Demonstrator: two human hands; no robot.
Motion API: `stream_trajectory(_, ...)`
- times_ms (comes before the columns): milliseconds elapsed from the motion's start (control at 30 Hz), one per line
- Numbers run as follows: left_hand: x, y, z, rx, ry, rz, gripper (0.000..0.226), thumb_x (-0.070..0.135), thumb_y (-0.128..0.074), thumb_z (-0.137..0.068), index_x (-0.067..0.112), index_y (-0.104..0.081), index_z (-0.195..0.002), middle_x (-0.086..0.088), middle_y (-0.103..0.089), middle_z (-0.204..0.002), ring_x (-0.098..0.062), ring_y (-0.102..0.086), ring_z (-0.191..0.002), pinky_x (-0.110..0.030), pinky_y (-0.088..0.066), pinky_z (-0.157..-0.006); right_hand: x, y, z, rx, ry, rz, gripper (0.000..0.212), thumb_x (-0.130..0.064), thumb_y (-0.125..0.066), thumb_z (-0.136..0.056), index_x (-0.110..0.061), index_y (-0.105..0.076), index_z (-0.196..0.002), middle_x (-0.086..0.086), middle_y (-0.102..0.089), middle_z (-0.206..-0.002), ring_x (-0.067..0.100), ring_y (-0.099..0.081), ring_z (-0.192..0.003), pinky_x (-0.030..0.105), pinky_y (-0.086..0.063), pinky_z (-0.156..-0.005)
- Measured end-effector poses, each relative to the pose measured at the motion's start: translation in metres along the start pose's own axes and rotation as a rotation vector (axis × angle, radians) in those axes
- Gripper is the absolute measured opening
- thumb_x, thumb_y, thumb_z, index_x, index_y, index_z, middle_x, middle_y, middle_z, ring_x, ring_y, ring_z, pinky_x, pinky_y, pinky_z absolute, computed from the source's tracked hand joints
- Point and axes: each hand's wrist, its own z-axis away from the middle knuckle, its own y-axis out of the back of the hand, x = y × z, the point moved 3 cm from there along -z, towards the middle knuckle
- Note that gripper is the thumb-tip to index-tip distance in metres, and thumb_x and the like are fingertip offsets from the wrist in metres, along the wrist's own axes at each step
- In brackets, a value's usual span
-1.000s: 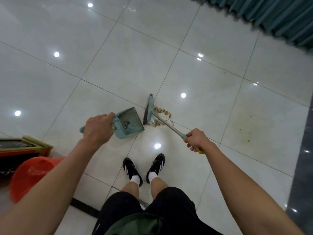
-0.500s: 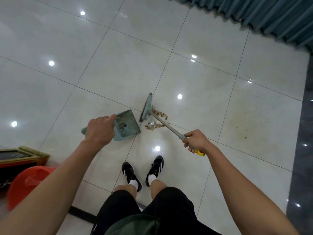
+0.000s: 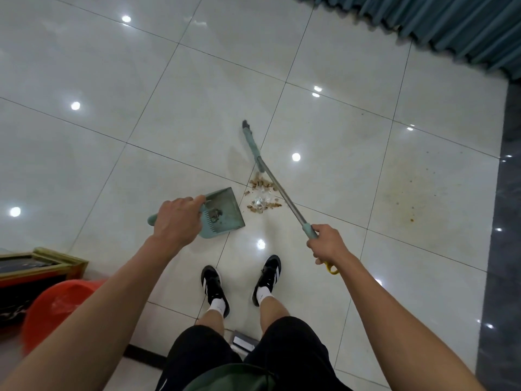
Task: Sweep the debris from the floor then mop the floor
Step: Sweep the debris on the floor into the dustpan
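My left hand [image 3: 179, 221] grips the handle of a teal dustpan [image 3: 224, 211] that rests on the white tiled floor [image 3: 141, 94], its mouth facing right; a few scraps lie inside it. Just right of the pan's mouth sits a small pile of brown debris [image 3: 263, 197] with a shiny wrapper. My right hand [image 3: 328, 244] grips the teal grip of a broom [image 3: 277, 186]. Its metal shaft slants up and left over the pile, and the teal broom head [image 3: 251, 138] lies beyond the debris, seen edge-on.
My two feet in black shoes [image 3: 239, 280] stand just behind the pan. A red bucket [image 3: 56, 309] and a gold-framed object [image 3: 33, 266] are at the lower left. A brownish stain [image 3: 414, 193] marks the tile at right. Teal curtains [image 3: 423, 26] hang at top right, beside a dark floor strip [image 3: 504, 221].
The broom head has swung away from beside the dustpan to the far side of the debris pile. The dustpan has stayed put in my left hand.
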Motion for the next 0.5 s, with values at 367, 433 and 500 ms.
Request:
stream_trajectory(367, -0.03, -0.013, 0.0, 0.042, -0.036, 0.029, 0.015, 0.018, -0.049, -0.092, 0.022, -0.055, -0.105, 0.0, -0.066, -0.086, -0.023, -0.058, -0.073, -0.037, -0.045, -0.068, 0.004, -0.032, -0.003, 0.099, -0.062, 0.333, 0.046, -0.002, -0.049, -0.083, -0.017, -0.059, -0.125, 0.006, -0.057, -0.098, 0.026, -0.061, -0.081, 0.03, -0.049, -0.064)
stream_trajectory(433, -0.034, -0.015, -0.001, 0.049, -0.022, 0.05, 0.014, 0.017, -0.051, -0.09, 0.02, -0.055, -0.103, -0.001, -0.065, -0.083, -0.025, -0.057, -0.07, -0.037, -0.043, -0.066, 0.002, -0.042, -0.001, 0.065, -0.079, 0.338, 0.044, -0.003, -0.049, -0.083, -0.014, -0.058, -0.125, 0.01, -0.059, -0.104, 0.029, -0.063, -0.086, 0.032, -0.053, -0.067)
stream_trajectory(500, -0.037, -0.017, -0.001, 0.049, -0.013, 0.055, 0.012, 0.016, -0.051, -0.089, 0.019, -0.054, -0.1, -0.001, -0.064, -0.08, -0.024, -0.052, -0.066, -0.036, -0.04, -0.063, 0.002, -0.053, 0.003, 0.033, -0.086, 0.343, 0.044, -0.003, -0.049, -0.084, -0.013, -0.057, -0.126, 0.012, -0.059, -0.108, 0.029, -0.063, -0.089, 0.032, -0.053, -0.068)
